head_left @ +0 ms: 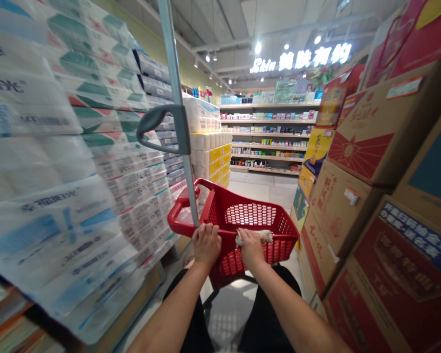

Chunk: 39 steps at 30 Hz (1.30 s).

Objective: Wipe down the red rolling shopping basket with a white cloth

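Observation:
A red plastic shopping cart [230,255] with perforated walls stands in front of my legs, turned sideways. My left hand [207,243] is closed over its near rim, just right of the foot of an upright grey pole [178,83]. A dark grey loop handle [183,130] is fixed partway up that pole. My right hand [250,248] is closed on a crumpled whitish cloth [266,237], pressing it against the same rim. Most of the cloth under the palm is hidden. In the cart's left section lies something clear and plastic-like, too unclear to name.
Tall stacks of wrapped tissue packs [95,117] line the left side on pallets. Cardboard cartons [360,117] are piled close on the right. Pale tiled floor [255,186] runs between them to shelves [268,125] of small products, under a lit sign [301,58].

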{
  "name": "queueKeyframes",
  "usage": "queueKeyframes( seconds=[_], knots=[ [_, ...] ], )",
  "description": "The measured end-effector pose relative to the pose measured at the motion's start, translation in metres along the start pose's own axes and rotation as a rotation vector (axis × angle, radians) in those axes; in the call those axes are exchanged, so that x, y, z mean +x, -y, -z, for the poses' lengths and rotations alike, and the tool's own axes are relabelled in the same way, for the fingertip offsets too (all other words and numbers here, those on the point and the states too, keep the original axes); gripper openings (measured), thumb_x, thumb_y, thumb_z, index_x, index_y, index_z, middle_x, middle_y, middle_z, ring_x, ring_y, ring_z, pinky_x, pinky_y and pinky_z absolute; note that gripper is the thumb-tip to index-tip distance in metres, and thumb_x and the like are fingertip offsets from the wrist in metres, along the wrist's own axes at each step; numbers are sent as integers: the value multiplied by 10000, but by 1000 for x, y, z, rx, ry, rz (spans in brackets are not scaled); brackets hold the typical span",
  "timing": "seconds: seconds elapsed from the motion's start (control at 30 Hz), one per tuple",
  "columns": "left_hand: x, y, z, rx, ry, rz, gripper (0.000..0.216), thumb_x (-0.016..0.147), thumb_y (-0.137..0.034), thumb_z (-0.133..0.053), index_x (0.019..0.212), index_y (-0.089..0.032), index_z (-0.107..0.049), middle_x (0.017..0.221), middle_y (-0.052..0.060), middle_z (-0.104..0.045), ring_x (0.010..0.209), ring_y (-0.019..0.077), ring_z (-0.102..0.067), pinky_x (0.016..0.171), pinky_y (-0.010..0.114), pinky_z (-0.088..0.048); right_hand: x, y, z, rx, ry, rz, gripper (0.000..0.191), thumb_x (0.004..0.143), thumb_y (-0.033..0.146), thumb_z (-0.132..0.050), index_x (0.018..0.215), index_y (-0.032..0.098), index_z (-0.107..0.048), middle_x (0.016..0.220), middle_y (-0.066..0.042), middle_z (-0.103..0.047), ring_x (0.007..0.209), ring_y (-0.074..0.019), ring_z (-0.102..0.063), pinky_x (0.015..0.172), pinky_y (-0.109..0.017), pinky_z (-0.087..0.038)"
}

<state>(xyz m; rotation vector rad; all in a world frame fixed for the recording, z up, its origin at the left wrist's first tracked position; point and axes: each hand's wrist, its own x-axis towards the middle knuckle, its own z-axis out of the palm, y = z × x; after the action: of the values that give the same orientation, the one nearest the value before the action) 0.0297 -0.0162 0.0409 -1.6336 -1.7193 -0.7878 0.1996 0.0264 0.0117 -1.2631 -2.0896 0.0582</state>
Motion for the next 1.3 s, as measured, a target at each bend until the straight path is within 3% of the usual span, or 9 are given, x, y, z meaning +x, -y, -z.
queueKeyframes(
  seconds=[0.43,1.03,1.3],
  knots=[
    [-5,3,0,39,-3,5,258,845,-237,-494,1062,-225,-633,1135,56,-623,1176,266,-452,1029,427,-284,-7,17,-6,-25,-63,6,608,734,5,-399,1321,110,-518,1302,-122,-556,1224,-246,-427,1084,-406,-272],
    [-7,8,1,-37,6,-6,254,849,-250,-515,1057,-283,-657,1157,64,-603,1183,270,-445,1014,432,-286,4,50,-1,17,22,103,579,776,52,-424,1342,138,-507,1331,-104,-547,1214,-252,-433,1056,-411,-325],
    [-7,8,4,-27,-11,-11,211,881,-283,-499,1025,-296,-653,1129,46,-610,1174,254,-450,1005,418,-291,8,54,-7,66,-9,146,542,811,54,-401,1340,109,-504,1316,-124,-556,1216,-237,-452,1064,-406,-351]
  ],
)
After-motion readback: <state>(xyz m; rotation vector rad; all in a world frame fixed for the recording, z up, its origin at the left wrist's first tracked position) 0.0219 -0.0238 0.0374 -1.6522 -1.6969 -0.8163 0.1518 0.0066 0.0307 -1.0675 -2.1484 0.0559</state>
